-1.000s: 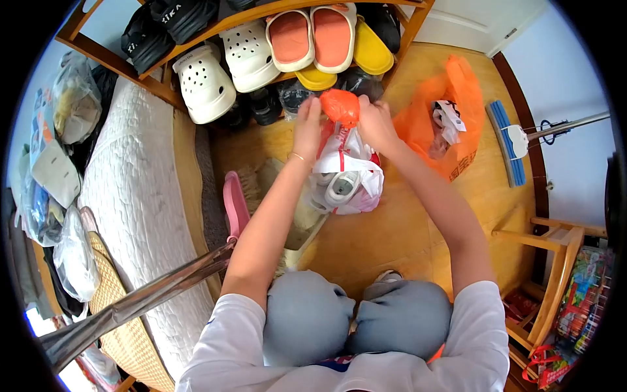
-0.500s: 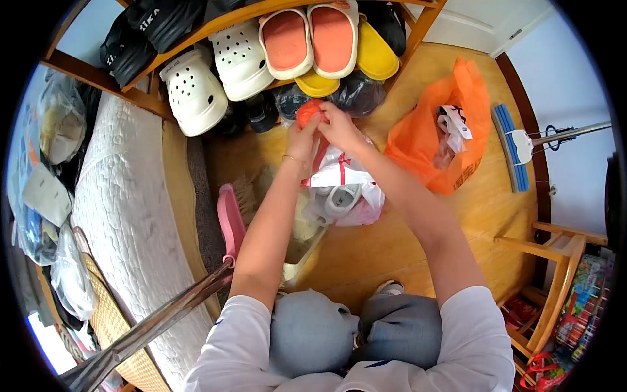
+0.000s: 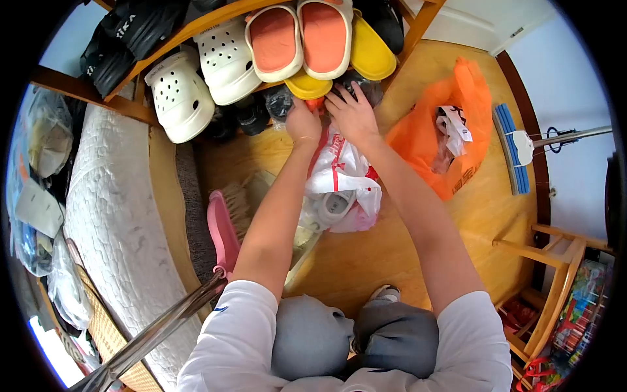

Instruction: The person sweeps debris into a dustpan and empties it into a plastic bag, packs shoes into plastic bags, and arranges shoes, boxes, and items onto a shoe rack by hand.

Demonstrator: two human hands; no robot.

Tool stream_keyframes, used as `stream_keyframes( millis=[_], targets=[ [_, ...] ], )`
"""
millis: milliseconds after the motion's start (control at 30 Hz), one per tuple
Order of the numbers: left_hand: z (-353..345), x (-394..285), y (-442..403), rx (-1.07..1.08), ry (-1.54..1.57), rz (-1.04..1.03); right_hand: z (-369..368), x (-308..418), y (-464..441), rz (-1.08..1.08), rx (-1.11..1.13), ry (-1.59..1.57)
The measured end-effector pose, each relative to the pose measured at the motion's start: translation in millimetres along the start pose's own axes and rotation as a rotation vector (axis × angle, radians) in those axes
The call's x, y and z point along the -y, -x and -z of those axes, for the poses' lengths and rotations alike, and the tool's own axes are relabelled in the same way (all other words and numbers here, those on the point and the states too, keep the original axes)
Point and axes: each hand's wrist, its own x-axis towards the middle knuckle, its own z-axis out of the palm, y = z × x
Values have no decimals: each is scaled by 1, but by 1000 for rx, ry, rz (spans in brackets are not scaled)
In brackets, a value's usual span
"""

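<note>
Under the shoe rack's front, my left hand [image 3: 304,122] has its fingers closed around a red plastic bundle [image 3: 315,103], mostly hidden by the hand and the yellow slipper above. To its right, my right hand [image 3: 354,116] is open, fingers apart, reaching to a black plastic-wrapped bundle [image 3: 371,93] beneath the rack. Between my forearms a white plastic bag with red print [image 3: 354,166] lies on the floor, a grey-and-white shoe [image 3: 335,205] showing at its mouth. An orange plastic bag [image 3: 418,117] stands open to the right, with crumpled wrapping inside.
The wooden rack [image 3: 196,31] holds white clogs [image 3: 179,95], orange-lined slippers [image 3: 274,42] and yellow slippers [image 3: 372,52]. At left are a mattress [image 3: 108,189], a metal pole [image 3: 160,323] and a pink dustpan-like piece [image 3: 222,228]. A blue mop [image 3: 511,150] and wooden stool [image 3: 555,277] stand right.
Both hands have moved forward, under the rack's edge, and the red bundle went with the left hand. My right hand has come off the bundle and its fingers have spread.
</note>
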Motion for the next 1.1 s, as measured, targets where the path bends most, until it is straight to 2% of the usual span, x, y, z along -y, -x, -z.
stream_keyframes(
  millis=[67, 100, 133, 200, 233, 367, 433, 467, 567, 633, 667, 733, 800, 867, 1000, 1067, 1100],
  targets=[
    [-9, 8, -2, -118, -345, -243, 2, -6, -1, 18, 17, 62],
    [-9, 8, -3, -206, -376, -350, -1, -6, 0, 31, -48, 66],
    [-8, 8, -8, -204, -375, -351, -5, -7, 2, 44, -112, 70],
    [-8, 12, -19, -180, -549, -520, -10, -9, 3, 41, -135, 71],
    [-10, 14, -23, -203, -505, -582, -11, -8, 3, 38, -161, 72],
    [-32, 10, -43, -248, -531, -586, -7, -7, 3, 36, -132, 125],
    [-37, 9, -51, -203, -398, -461, -5, -4, 2, -1, -87, 118],
    [-41, 7, -53, -204, -396, -462, -4, -3, 1, -2, -88, 120],
    [-42, -4, -49, -310, -576, -435, -2, 1, 1, -67, -63, 11],
    [-24, -15, -44, -36, -354, -305, 0, 0, 1, -81, -28, -15],
    [-14, -15, -41, -41, -357, -311, 0, 0, 0, -83, -36, -16],
    [-2, -1, -35, 139, -431, -498, -3, 2, 1, -99, -36, -59],
    [0, 11, -23, 65, -335, -558, -5, 6, 2, -113, -22, -62],
    [-3, 18, -15, -54, -329, -832, -4, 7, 1, -123, -6, -57],
    [-20, 31, -23, 42, -493, -754, -4, 8, 2, -126, -28, -55],
    [-26, 21, -29, 232, -826, -596, -5, 8, 3, -128, -39, -45],
    [-27, 12, -35, 230, -820, -599, -3, 8, 3, -120, -41, -37]
  ],
)
